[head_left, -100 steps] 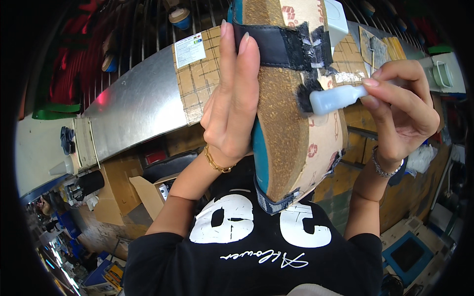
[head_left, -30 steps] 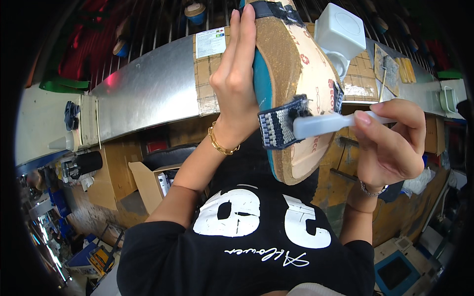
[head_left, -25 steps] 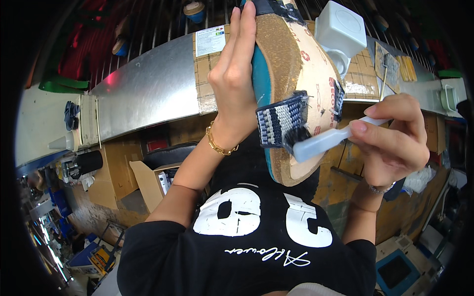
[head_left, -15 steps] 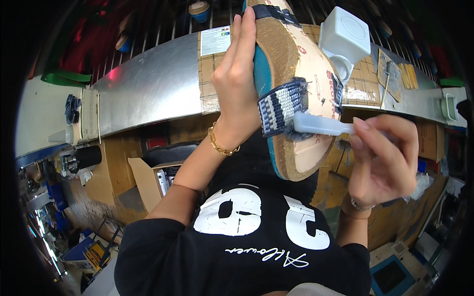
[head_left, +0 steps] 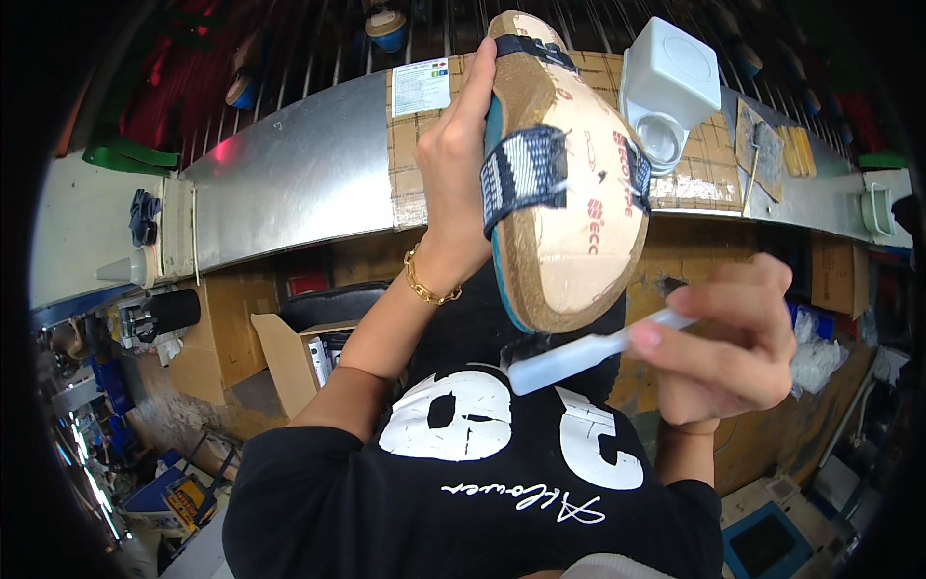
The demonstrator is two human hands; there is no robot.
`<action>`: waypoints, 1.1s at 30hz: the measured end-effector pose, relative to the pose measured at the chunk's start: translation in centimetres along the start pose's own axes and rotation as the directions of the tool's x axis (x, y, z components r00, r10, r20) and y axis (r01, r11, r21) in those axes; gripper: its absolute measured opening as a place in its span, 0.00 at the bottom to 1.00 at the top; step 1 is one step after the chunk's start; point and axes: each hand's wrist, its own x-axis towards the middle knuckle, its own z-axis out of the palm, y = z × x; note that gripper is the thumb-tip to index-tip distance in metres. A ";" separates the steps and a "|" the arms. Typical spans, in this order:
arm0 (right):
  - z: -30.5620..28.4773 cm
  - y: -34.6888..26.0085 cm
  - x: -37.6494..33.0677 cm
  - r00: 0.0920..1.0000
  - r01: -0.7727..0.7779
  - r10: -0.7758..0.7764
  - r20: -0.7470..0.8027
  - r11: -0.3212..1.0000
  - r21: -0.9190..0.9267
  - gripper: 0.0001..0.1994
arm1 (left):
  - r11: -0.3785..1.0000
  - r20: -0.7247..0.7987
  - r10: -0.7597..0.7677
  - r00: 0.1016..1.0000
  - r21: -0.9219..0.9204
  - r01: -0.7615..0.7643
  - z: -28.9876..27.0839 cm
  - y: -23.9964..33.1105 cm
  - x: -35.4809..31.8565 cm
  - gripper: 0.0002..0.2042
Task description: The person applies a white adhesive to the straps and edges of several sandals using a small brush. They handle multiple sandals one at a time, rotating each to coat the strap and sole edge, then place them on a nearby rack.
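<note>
Sandal [head_left: 564,207] clasped by left hand [head_left: 453,193]; right hand [head_left: 723,347] pinches brush [head_left: 579,352], bristles hard to see.

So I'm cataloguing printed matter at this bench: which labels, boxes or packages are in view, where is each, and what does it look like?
Paper label: stuck on the metal bench top behind the left hand; white rectangle with small coloured marks.
Cardboard box: lower left, beside the left forearm; brown, open flaps, items inside.
Printed marks: on the tan sandal sole held by the left hand; small red stamps.
White plastic container: on the bench, upper right; square, unprinted.
</note>
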 end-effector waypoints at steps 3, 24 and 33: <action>-0.1 0.2 0.0 0.995 -0.095 0.091 -0.046 0.992 -0.082 0.20 | 0.976 0.085 -0.173 0.981 -0.116 0.182 0.1 -0.4 -0.5 0.38; -0.2 2.7 -0.4 0.959 -0.280 0.282 0.036 0.912 0.299 0.17 | 0.789 0.318 -0.312 0.895 -0.439 0.431 1.0 -2.6 -1.8 0.33; -0.2 4.1 -0.8 0.912 -0.409 0.373 0.169 0.828 0.383 0.15 | 0.769 0.360 -0.308 0.881 -0.451 0.453 0.1 -1.8 -1.6 0.33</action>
